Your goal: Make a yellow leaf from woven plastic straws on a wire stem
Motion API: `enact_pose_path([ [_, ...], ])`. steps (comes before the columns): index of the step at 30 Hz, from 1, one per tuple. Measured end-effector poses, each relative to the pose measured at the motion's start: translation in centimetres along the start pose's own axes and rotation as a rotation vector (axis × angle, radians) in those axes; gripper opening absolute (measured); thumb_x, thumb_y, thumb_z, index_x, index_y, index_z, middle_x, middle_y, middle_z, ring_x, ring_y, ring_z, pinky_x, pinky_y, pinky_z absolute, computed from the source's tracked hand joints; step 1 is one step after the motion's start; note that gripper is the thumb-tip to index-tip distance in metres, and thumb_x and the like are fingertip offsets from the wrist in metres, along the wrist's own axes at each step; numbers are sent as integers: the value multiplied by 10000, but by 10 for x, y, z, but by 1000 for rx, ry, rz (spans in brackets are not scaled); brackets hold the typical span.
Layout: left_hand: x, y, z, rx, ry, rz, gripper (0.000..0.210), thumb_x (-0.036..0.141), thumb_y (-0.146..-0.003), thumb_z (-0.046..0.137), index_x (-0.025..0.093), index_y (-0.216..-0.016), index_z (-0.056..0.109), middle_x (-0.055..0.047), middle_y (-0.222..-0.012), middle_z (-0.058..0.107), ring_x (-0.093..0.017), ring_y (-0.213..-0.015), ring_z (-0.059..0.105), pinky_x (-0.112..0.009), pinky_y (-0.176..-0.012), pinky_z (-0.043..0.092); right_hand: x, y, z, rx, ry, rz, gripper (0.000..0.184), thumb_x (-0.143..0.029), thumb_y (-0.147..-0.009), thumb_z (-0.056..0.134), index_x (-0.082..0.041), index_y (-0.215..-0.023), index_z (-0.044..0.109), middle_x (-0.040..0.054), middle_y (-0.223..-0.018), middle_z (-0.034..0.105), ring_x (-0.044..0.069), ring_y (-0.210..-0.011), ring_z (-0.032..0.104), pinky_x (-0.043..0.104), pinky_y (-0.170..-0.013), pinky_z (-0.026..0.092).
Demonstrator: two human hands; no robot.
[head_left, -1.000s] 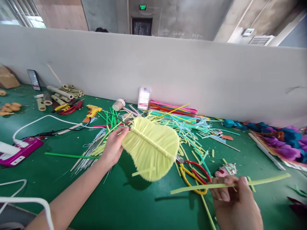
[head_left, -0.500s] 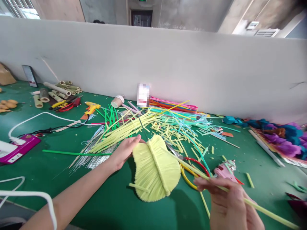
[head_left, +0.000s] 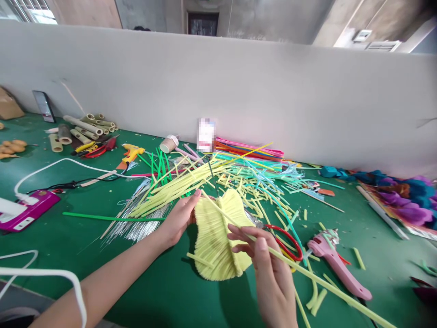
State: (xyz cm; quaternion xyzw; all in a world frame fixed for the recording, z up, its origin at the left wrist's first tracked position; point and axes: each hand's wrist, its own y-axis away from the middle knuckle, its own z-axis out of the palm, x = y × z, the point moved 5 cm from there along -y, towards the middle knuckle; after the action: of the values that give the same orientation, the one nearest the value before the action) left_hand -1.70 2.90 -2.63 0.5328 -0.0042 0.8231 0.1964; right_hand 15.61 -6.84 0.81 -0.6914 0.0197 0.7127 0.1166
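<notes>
My left hand point(head_left: 179, 221) grips the upper left edge of a pale yellow leaf shape point(head_left: 210, 237) made of fuzzy pipe cleaners, with a raised midrib and a dark wire stem. A short yellow piece sticks out near its lower left edge. My right hand point(head_left: 273, 273) pinches a long pale yellow pipe cleaner point(head_left: 334, 288). Its far end crosses the front of the leaf to near my left thumb, and its tail runs to the lower right. Scissors with red and yellow handles point(head_left: 296, 243) lie behind my right hand, partly hidden.
A pink glue gun point(head_left: 341, 271) lies at right. Behind the leaf spread yellow pipe cleaners point(head_left: 177, 184) and cut bits. At left are a yellow glue gun point(head_left: 131, 154), bamboo tubes point(head_left: 85, 125), pliers point(head_left: 99, 149) and a magenta power strip point(head_left: 44, 205) with white cable. A grey partition point(head_left: 153, 82) stands behind.
My right hand has moved left with the pipe cleaner, bringing its end across the leaf toward my left thumb. The pink glue gun is now uncovered. My left hand still holds the leaf.
</notes>
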Motion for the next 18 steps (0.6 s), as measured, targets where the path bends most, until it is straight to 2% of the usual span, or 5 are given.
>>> enact_pose_path([
  [4,0,2,1,12,-69,19,532,617,-809,619,162,-1069,714,-80,-905,744,-226,-807,681,-304,-719,509,6,-3,9,-70,78,-10,293,-436,-996,406,-246,-1081,612,88,-1121,709,220,-993,675,327,-753,545],
  [8,1,2,0,40,-122,25,514,605,-801,634,169,-1058,725,-69,-871,735,-212,-774,666,-297,-708,500,8,-5,8,-66,119,28,315,-466,-986,415,-236,-1073,612,97,-1123,708,222,-989,677,320,-746,545],
  [14,5,4,2,5,-159,58,341,449,-784,730,175,-988,739,-36,-871,723,-176,-799,639,-253,-734,467,4,-16,14,-105,59,108,358,-508,-952,469,-216,-1079,632,114,-1131,700,230,-969,683,325,-754,558],
  [16,5,5,3,4,-168,57,327,443,-783,732,170,-961,742,-37,-867,725,-178,-795,638,-254,-731,463,2,-21,15,-121,32,117,362,-509,-941,492,-206,-1066,645,114,-1097,706,219,-910,686,319,-724,564],
  [18,4,5,3,16,-176,51,331,450,-773,737,163,-937,745,-43,-860,727,-188,-794,641,-264,-735,465,1,-26,14,-134,33,119,356,-505,-926,523,-198,-1055,650,103,-1014,714,187,-787,670,285,-627,554],
])
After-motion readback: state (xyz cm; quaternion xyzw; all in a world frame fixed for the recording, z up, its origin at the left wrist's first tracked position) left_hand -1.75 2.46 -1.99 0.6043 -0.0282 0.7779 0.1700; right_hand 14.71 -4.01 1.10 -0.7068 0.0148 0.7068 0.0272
